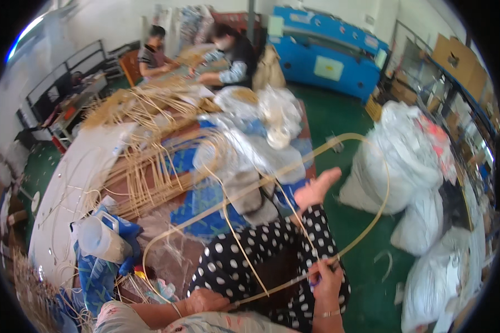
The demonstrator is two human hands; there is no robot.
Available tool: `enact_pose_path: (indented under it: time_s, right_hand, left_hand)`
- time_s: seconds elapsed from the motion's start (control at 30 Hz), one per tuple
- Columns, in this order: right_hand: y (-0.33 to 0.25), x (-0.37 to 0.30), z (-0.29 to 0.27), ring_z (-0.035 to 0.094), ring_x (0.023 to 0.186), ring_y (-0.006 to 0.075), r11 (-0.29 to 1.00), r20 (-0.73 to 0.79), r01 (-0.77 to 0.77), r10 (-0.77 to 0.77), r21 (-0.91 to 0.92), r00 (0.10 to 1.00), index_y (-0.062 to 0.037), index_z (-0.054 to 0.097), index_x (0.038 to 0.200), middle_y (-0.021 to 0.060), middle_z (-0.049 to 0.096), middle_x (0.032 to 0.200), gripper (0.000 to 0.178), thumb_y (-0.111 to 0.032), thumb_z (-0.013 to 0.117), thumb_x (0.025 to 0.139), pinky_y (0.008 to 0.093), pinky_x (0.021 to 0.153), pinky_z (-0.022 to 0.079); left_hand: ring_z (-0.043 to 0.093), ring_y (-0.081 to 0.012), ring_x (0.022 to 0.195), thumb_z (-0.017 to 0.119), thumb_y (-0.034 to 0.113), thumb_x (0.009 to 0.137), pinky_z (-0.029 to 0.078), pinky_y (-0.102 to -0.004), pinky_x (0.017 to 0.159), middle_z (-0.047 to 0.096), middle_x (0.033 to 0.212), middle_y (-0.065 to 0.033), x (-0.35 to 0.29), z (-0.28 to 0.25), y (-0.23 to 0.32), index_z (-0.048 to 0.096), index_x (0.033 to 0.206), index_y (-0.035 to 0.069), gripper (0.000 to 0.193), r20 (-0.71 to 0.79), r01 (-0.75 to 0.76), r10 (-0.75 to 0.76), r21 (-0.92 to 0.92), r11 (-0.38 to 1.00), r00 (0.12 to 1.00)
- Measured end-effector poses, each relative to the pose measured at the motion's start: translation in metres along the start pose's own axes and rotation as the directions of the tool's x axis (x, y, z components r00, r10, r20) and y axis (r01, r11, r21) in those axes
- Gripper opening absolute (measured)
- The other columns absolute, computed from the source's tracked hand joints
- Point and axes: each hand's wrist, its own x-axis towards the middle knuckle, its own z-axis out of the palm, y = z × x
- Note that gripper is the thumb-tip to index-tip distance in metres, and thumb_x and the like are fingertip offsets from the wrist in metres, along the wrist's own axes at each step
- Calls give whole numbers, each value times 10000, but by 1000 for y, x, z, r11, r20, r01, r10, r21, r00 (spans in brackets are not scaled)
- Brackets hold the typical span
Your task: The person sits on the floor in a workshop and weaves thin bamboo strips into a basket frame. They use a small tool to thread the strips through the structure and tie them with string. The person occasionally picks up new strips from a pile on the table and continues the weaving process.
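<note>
On my feed the bare left hand (pixel 204 301) and bare right hand (pixel 326 276), apart, grip a long, tan, cane-like loop (pixel 311 155) above black, white-dotted trousers (pixel 226 267); the right one's hold looks blurry.

This is a small workshop or factory room. Bundles of pale cane-like strips (pixel 144 180) crowd a long surface (pixel 178 252), and a large hoop (pixel 347 136) in a similar material is being handled by the wearer. Two people (pixel 236 58) work at the far end. A big blue machine (pixel 328 53), bulging white sacks (pixel 383 166) on the green floor (pixel 364 277), and a rack with cardboard boxes (pixel 458 64) also show it.
</note>
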Motion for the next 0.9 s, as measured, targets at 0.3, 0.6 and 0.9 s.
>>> enact_pose_path:
  time_s: [0.3, 0.6, 0.9]
  right_hand:
    - [-29, -12, 3, 491, 444, 157, 976, 51, 136, -146, 169, 988, -12, 523, 818, 136, 571, 631, 121, -120, 573, 798, 240, 401, 365]
    - [-85, -28, 31, 505, 453, 135, 923, 35, 353, -362, 152, 932, -30, 545, 814, 109, 582, 624, 101, -123, 585, 801, 210, 411, 360]
    - [-108, -54, 50, 533, 470, 106, 886, 166, 454, -464, 91, 870, -28, 546, 855, 91, 599, 651, 100, -118, 567, 816, 177, 412, 371]
  left_hand:
    - [531, -243, 512, 669, 114, 647, 425, -342, 458, 511, 569, -71, 27, -35, 15, 551, 712, 49, 149, -41, 96, -95, 21, 995, 995]
    - [559, -263, 836, 714, 125, 550, 449, -354, 687, 557, 910, -117, 119, -111, 45, 548, 837, 39, 343, -224, -204, 265, 261, 944, 938]
    - [500, -215, 639, 644, 97, 587, 409, -333, 667, 443, 653, -64, 169, -125, 79, 489, 704, 36, 204, 212, -436, 400, 161, 886, 892]
